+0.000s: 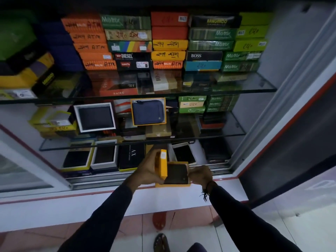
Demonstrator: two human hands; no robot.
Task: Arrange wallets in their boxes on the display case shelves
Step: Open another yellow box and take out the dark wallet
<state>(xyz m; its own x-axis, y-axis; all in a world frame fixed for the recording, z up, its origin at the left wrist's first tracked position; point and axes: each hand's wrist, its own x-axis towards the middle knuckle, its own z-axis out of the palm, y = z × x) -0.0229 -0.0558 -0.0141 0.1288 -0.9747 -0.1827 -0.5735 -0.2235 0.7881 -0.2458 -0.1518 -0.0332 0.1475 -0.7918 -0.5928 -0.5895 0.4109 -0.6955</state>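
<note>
near the case's front, low and centre, the left hand (148,170) has its grip pinching the yellow lid (163,164) upright; the right hand (199,174) pinches the open yellow box (173,184) holding a dark wallet (176,173). light, stiff card, likely crushable; best held by edges.

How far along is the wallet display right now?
Done: a blue zip wallet stands propped in its yellow box on the middle shelf, and a dark one in a white box beside it. In hand: left hand holds a yellow lid, right hand the open yellow box with a dark wallet. Left: shelving it.
</note>
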